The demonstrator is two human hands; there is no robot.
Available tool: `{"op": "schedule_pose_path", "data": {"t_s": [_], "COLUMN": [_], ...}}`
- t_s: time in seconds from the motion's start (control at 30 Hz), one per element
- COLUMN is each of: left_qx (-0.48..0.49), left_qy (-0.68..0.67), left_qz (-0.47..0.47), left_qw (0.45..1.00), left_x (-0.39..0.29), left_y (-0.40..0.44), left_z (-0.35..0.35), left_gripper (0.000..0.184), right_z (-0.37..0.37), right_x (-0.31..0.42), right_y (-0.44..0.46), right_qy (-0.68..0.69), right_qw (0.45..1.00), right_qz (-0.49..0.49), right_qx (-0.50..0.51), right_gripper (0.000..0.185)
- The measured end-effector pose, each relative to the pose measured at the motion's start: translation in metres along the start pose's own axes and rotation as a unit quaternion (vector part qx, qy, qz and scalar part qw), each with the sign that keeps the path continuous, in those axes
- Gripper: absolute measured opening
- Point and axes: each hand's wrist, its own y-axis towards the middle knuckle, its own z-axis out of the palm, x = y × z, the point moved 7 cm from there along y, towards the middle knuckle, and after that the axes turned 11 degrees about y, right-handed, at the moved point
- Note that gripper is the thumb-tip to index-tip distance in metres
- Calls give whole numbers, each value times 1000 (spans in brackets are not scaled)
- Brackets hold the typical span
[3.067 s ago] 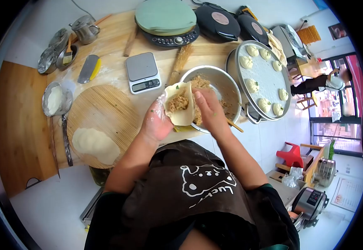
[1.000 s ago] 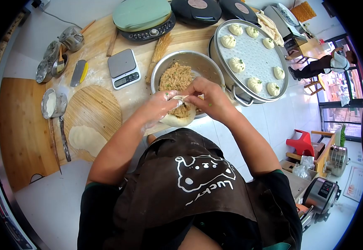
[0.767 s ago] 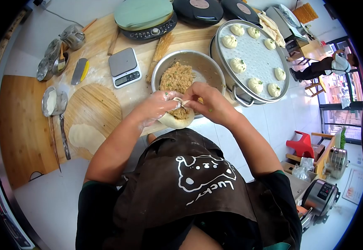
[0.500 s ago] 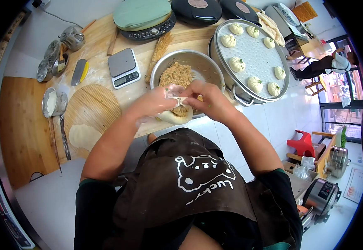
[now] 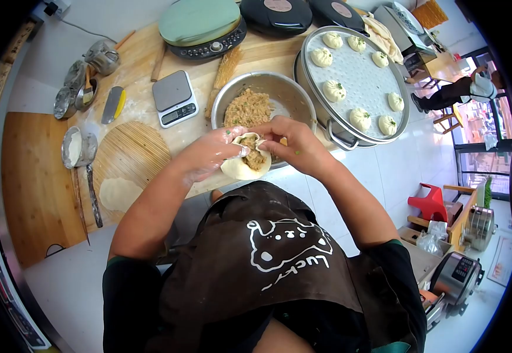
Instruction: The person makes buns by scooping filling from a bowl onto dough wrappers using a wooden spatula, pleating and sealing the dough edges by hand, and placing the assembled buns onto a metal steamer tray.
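Note:
Between my hands is a bun (image 5: 243, 169) of pale dough, its top open over brownish minced filling (image 5: 255, 159). My left hand (image 5: 219, 147), dusted with flour, holds its left side with the thumb at the filling. My right hand (image 5: 288, 141) pinches the upper right edge of the dough, where small folds show. Just behind my hands stands a steel bowl (image 5: 303, 94) with a heap of meat filling (image 5: 249, 109) on its left side. My fingers hide part of the bowl's near rim.
A round steamer tray (image 5: 366, 73) at the right carries several pleated buns. Left of the bowl are a digital scale (image 5: 175, 97), a straw brush (image 5: 223, 70) and a round slatted board (image 5: 132, 147) with a dough wrapper (image 5: 119, 194). Electric griddles (image 5: 200, 26) line the back. A person (image 5: 464, 88) stands far right.
My hands have parted slightly, so the bun's opening and filling show more. The right fingers have shifted to the right along the dough edge.

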Motion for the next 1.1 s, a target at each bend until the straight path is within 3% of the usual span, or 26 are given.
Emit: {"op": "schedule_pose_path", "data": {"t_s": [0.17,0.27,0.37,0.53,0.63,0.7,0.8,0.9,1.03,1.1], "left_qx": [-2,30,26,-23,11,27,-29,4,28,14], "left_qy": [12,-207,-240,-87,-11,9,77,-13,74,168], "left_qz": [13,-25,-17,-27,-6,-9,-40,-16,-41,-75], "left_qw": [1000,978,970,996,1000,1000,996,1000,996,983], "left_x": [-25,-8,5,2,9,10,3,-18,-5,-1], "left_y": [-5,-3,1,2,9,11,6,3,6,7], "left_z": [8,5,12,11,2,2,0,14,5,-3], "left_gripper": [61,60,50,49,54,52,50,49,50,50], "right_z": [-6,-10,-7,-4,-2,-1,-4,-7,-4,-4], "right_x": [-4,-3,-5,7,10,12,13,15,37,32], "right_y": [1,0,0,0,2,3,2,2,-5,-6], "right_qy": [14,49,30,-32,1,-25,-55,-77,-141,-83], "right_qw": [999,996,998,995,999,998,996,989,964,985], "right_qz": [10,34,0,-96,-35,-50,-71,-127,-223,-152], "right_qx": [-38,-71,-61,-5,-23,-10,-6,-4,9,-2], "right_gripper": [15,13,14,19,19,19,17,15,11,10]}}
